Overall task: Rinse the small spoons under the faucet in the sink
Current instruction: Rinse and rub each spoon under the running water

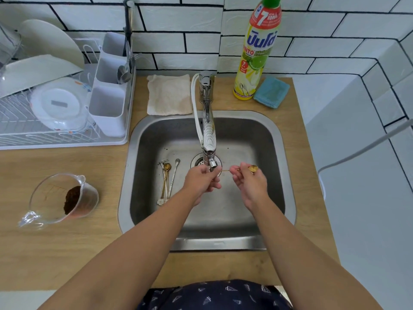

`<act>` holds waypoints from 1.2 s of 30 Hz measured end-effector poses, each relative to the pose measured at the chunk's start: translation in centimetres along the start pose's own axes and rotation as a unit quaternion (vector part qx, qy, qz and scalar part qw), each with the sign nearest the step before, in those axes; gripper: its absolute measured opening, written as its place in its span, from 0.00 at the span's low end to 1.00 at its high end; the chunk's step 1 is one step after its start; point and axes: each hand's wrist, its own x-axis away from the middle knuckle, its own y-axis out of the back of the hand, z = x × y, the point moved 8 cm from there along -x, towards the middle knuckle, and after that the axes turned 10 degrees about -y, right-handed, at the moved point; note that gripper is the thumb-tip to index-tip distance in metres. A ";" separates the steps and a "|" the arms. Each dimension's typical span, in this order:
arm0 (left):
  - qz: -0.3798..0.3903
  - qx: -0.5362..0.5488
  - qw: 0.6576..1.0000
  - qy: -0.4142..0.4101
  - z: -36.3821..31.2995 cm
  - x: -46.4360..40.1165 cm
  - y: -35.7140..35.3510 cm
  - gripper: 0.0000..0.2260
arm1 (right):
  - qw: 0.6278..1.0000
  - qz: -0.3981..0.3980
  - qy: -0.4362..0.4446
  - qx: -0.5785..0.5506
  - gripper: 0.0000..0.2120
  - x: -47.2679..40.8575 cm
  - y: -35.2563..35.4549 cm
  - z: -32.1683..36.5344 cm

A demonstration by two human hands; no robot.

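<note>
A small gold spoon (252, 168) lies level under the faucet spout (212, 163) over the steel sink (277, 153). My right hand (249, 183) pinches it near the bowl, which points right. My left hand (202, 181) holds the handle end just below the spout, fingers curled round it. Several more small spoons (168, 180), gold and silver, lie side by side on the sink floor left of the drain (199, 162). I cannot tell whether water is running.
A dish rack (55, 121) with plates and a cutlery caddy stands at the left. A glass measuring jug (64, 198) with brown powder sits on the wooden counter. Behind the sink lie a beige cloth (168, 95), a dish soap bottle (257, 52) and a blue sponge (271, 92).
</note>
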 end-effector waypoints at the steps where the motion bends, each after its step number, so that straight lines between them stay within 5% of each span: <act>1: 0.005 -0.005 1.000 -0.007 0.0 -0.1 -0.2 0.10 | 1.000 0.001 0.003 0.003 0.04 0.0 0.2 0.2; 6: 0.084 0.127 0.988 0.028 0.9 0.1 -1.2 0.09 | 1.000 0.001 0.006 0.014 0.05 -0.3 0.4 0.2; 13: 0.004 0.002 1.000 -0.012 0.7 -0.3 1.7 0.11 | 0.997 0.044 -0.006 0.057 0.04 0.1 -1.9 -0.8; 19: 0.110 0.104 0.987 0.053 1.4 0.5 0.3 0.08 | 0.998 0.047 -0.003 0.050 0.03 0.3 -1.5 -0.4; 24: 0.057 -0.114 0.992 0.001 1.2 0.3 1.7 0.17 | 0.995 0.077 0.003 0.065 0.02 0.7 -2.2 -0.6; 27: 0.112 -0.303 0.940 -0.112 0.2 0.5 1.0 0.16 | 0.998 0.055 0.006 0.039 0.01 0.6 -1.8 -0.3; 29: 0.137 -0.334 0.923 -0.137 -0.1 0.6 0.5 0.15 | 0.998 0.045 -0.009 0.032 0.01 0.6 -1.5 -0.5; 34: 0.046 -0.228 0.970 -0.068 -0.1 0.4 2.1 0.25 | 0.996 0.049 -0.037 0.064 0.02 0.7 -1.7 -1.4; 36: 0.081 -0.143 0.986 -0.033 0.3 0.5 1.5 0.21 | 0.997 0.047 -0.039 0.046 0.01 0.7 -1.8 -1.7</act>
